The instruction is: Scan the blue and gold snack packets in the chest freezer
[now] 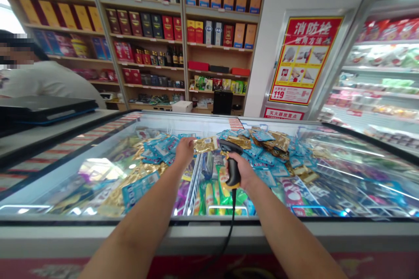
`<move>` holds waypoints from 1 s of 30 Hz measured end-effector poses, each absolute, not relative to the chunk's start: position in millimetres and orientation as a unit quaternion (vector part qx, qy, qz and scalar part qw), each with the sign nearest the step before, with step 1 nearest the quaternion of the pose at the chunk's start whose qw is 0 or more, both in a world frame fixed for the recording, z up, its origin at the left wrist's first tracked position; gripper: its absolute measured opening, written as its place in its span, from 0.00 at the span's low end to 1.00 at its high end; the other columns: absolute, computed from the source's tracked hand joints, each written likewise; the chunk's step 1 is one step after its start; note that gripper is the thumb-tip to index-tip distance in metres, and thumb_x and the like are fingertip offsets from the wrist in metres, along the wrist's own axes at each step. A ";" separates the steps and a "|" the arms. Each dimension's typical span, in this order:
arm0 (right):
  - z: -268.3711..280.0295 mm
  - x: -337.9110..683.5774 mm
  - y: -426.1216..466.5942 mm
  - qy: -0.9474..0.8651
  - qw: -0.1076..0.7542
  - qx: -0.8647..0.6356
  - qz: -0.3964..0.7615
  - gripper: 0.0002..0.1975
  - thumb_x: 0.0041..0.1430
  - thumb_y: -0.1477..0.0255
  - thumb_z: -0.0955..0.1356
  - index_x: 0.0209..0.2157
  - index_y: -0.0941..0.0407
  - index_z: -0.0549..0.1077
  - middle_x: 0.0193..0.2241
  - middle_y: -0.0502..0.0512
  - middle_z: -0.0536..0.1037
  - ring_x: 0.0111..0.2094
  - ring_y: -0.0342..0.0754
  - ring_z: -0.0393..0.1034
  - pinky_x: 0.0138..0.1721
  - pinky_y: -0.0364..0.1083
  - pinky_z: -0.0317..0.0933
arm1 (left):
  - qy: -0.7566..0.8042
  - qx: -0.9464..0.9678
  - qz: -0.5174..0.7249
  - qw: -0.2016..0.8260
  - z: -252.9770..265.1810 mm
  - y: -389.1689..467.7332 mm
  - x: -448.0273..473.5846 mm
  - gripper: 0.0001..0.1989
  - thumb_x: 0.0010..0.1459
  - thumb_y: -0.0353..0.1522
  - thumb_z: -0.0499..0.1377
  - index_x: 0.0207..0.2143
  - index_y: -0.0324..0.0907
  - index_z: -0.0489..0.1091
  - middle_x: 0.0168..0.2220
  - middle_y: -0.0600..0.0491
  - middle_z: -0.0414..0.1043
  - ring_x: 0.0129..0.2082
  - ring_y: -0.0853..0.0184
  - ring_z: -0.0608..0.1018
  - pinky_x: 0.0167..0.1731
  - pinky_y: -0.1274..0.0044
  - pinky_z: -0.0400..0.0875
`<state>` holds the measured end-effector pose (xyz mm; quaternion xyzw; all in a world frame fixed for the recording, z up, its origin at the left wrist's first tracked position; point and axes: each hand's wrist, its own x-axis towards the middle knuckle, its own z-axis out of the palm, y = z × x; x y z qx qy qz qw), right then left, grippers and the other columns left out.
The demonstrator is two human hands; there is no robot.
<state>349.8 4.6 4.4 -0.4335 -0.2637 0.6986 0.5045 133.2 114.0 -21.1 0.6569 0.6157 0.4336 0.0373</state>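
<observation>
My right hand (241, 169) is wrapped round the grip of a black and yellow barcode scanner (233, 170), whose cord hangs down over the freezer's front edge. Between the fingers of my left hand (186, 148) is one end of a gold ice cream packet (205, 144). A pale printed patch on the packet faces up, and the scanner's head is close to its right end. Both hands are above the open chest freezer (209, 222). Blue packets (163, 147) and gold ones lie heaped to the left, with another mixed pile (262, 148) on the right.
A white wire divider (194, 181) splits the freezer beside green and yellow packets (211, 196). At the left, a person in a light shirt (55, 80) is behind a counter with a dark flat device (49, 109). Shelves of boxes (144, 24) line the back wall.
</observation>
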 end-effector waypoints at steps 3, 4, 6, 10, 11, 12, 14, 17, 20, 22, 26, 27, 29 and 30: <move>4.2 350.1 4.0 -0.264 0.510 -0.434 0.694 0.12 0.55 0.67 0.65 0.22 0.58 0.67 0.14 0.49 0.69 0.14 0.41 0.63 0.15 0.39 0.57 | 0.615 0.659 0.431 0.039 -19.3 112.3 134.2 0.19 0.60 0.27 0.47 0.44 0.41 0.75 0.44 0.47 0.75 0.48 0.61 0.74 0.50 0.70 0.66; 4.0 350.1 3.9 -0.264 0.512 -0.434 0.692 0.12 0.55 0.68 0.65 0.21 0.58 0.67 0.14 0.49 0.69 0.14 0.41 0.63 0.15 0.39 0.57 | 0.614 0.661 0.430 0.039 -18.9 111.8 134.4 0.19 0.60 0.27 0.47 0.44 0.41 0.75 0.44 0.47 0.75 0.48 0.61 0.74 0.50 0.70 0.66; 3.7 350.1 3.8 -0.264 0.517 -0.434 0.689 0.12 0.56 0.68 0.65 0.21 0.58 0.67 0.14 0.49 0.69 0.14 0.40 0.62 0.15 0.39 0.57 | 0.612 0.663 0.429 0.038 -18.3 111.1 134.7 0.19 0.60 0.27 0.46 0.44 0.41 0.75 0.44 0.48 0.75 0.48 0.61 0.73 0.51 0.70 0.66; 3.7 350.4 3.9 -0.269 0.515 -0.432 0.689 0.12 0.56 0.68 0.65 0.22 0.58 0.67 0.14 0.49 0.69 0.13 0.40 0.62 0.14 0.39 0.57 | 0.610 0.667 0.427 0.035 -17.8 110.4 134.8 0.18 0.60 0.27 0.47 0.43 0.40 0.75 0.43 0.48 0.76 0.49 0.61 0.73 0.51 0.71 0.65; 3.9 350.4 3.9 -0.271 0.516 -0.432 0.688 0.11 0.55 0.68 0.65 0.22 0.58 0.68 0.14 0.49 0.69 0.13 0.40 0.61 0.14 0.39 0.57 | 0.609 0.667 0.427 0.035 -17.7 110.2 134.8 0.18 0.60 0.27 0.47 0.42 0.40 0.75 0.43 0.48 0.76 0.49 0.61 0.73 0.51 0.72 0.65; 4.0 350.4 3.9 -0.274 0.516 -0.431 0.687 0.11 0.55 0.68 0.65 0.22 0.58 0.68 0.14 0.49 0.69 0.13 0.40 0.61 0.14 0.39 0.57 | 0.608 0.668 0.428 0.035 -17.8 110.1 134.7 0.17 0.60 0.27 0.47 0.43 0.40 0.75 0.43 0.48 0.76 0.49 0.61 0.73 0.51 0.72 0.65; 4.2 350.4 3.7 -0.278 0.521 -0.431 0.683 0.12 0.56 0.69 0.65 0.21 0.58 0.68 0.13 0.49 0.69 0.13 0.40 0.61 0.14 0.39 0.57 | 0.605 0.669 0.430 0.034 -18.1 110.1 134.4 0.18 0.60 0.27 0.47 0.43 0.40 0.75 0.43 0.48 0.76 0.49 0.61 0.73 0.51 0.71 0.65; 4.1 350.4 3.5 -0.277 0.522 -0.431 0.682 0.12 0.56 0.69 0.65 0.21 0.59 0.68 0.13 0.49 0.69 0.13 0.40 0.61 0.14 0.39 0.57 | 0.602 0.671 0.431 0.032 -19.1 110.7 133.8 0.18 0.60 0.27 0.47 0.44 0.40 0.75 0.43 0.48 0.76 0.48 0.61 0.73 0.51 0.71 0.66; 3.1 350.9 4.3 -0.269 0.524 -0.432 0.683 0.12 0.55 0.68 0.65 0.21 0.59 0.68 0.14 0.49 0.69 0.13 0.40 0.62 0.14 0.39 0.58 | 0.598 0.673 0.434 0.029 -20.6 111.9 133.6 0.18 0.60 0.27 0.47 0.44 0.39 0.75 0.43 0.47 0.75 0.48 0.61 0.73 0.50 0.70 0.66; 1.8 351.2 5.4 -0.267 0.526 -0.432 0.682 0.12 0.55 0.68 0.65 0.22 0.58 0.68 0.14 0.50 0.70 0.13 0.40 0.61 0.14 0.40 0.58 | 0.601 0.668 0.439 0.022 -21.6 112.7 133.7 0.18 0.59 0.26 0.47 0.44 0.38 0.75 0.43 0.46 0.75 0.47 0.61 0.74 0.50 0.70 0.67; 0.3 351.4 6.6 -0.265 0.526 -0.424 0.688 0.11 0.55 0.68 0.65 0.22 0.58 0.68 0.14 0.50 0.69 0.13 0.41 0.61 0.14 0.40 0.58 | 0.606 0.664 0.438 -0.008 -23.3 112.3 133.9 0.19 0.58 0.25 0.48 0.46 0.37 0.74 0.44 0.44 0.73 0.45 0.62 0.75 0.49 0.70 0.68; 0.4 351.4 6.4 -0.264 0.525 -0.423 0.690 0.10 0.55 0.68 0.65 0.23 0.58 0.68 0.14 0.49 0.69 0.13 0.41 0.61 0.14 0.40 0.58 | 0.605 0.670 0.430 -0.015 -23.6 111.5 133.7 0.18 0.57 0.24 0.49 0.46 0.38 0.74 0.45 0.44 0.73 0.45 0.62 0.75 0.49 0.71 0.68; 0.9 351.3 5.6 -0.261 0.525 -0.424 0.690 0.10 0.55 0.68 0.65 0.23 0.58 0.68 0.14 0.49 0.69 0.13 0.40 0.61 0.14 0.40 0.58 | 0.604 0.688 0.402 -0.035 -23.5 108.7 133.8 0.18 0.54 0.23 0.51 0.44 0.39 0.75 0.45 0.44 0.73 0.45 0.61 0.74 0.48 0.71 0.68; 1.2 351.2 5.3 -0.261 0.526 -0.425 0.689 0.10 0.55 0.68 0.65 0.23 0.58 0.69 0.14 0.49 0.70 0.13 0.40 0.61 0.14 0.40 0.58 | 0.606 0.696 0.381 -0.049 -23.2 106.5 134.4 0.17 0.53 0.23 0.53 0.42 0.40 0.76 0.45 0.45 0.74 0.46 0.60 0.73 0.49 0.70 0.67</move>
